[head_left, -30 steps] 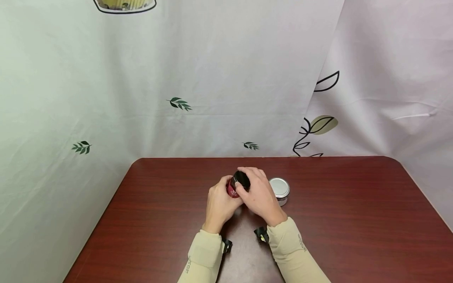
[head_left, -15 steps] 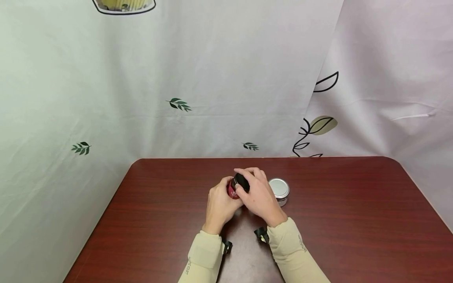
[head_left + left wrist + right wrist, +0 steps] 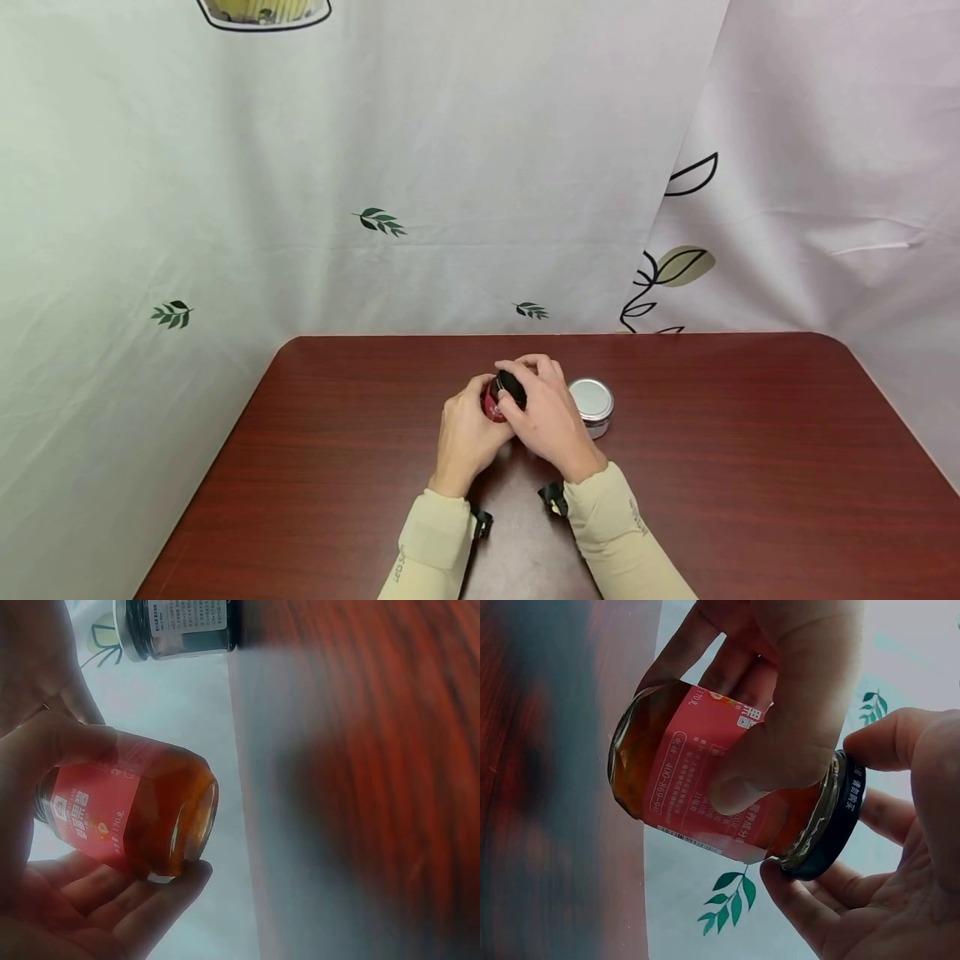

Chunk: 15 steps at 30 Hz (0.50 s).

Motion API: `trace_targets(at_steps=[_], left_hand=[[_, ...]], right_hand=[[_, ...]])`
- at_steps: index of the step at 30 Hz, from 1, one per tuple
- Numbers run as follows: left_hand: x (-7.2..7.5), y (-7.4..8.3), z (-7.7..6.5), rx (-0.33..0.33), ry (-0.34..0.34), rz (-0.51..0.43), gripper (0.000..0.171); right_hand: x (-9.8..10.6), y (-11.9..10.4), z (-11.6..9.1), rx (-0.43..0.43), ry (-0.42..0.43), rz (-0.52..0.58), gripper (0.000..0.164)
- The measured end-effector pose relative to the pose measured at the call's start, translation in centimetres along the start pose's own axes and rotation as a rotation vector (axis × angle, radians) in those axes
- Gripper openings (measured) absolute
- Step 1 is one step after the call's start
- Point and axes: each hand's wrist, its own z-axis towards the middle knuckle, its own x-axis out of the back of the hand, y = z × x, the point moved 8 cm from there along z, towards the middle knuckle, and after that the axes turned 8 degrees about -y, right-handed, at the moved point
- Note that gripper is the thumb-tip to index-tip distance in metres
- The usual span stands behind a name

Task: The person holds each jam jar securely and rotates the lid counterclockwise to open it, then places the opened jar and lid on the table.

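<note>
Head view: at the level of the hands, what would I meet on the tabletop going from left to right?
Left hand, red-labelled jar, black lid, right hand, silver-lidded jar.

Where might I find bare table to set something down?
The table is bare between the silver-lidded jar and right edge, and between the left hand and left edge. The middle, where that hand and the right hand hold the red-labelled jar, is crowded.
</note>
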Motion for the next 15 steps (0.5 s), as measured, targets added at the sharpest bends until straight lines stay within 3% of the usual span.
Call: trace_targets(at_steps=[15], left_hand=[[0.28, 0.19, -0.03, -0.023, 0.017, -0.002, 0.055]], right_hand=[[0.07, 0.06, -0.04, -0.012, 0.018, 0.024, 0.038]])
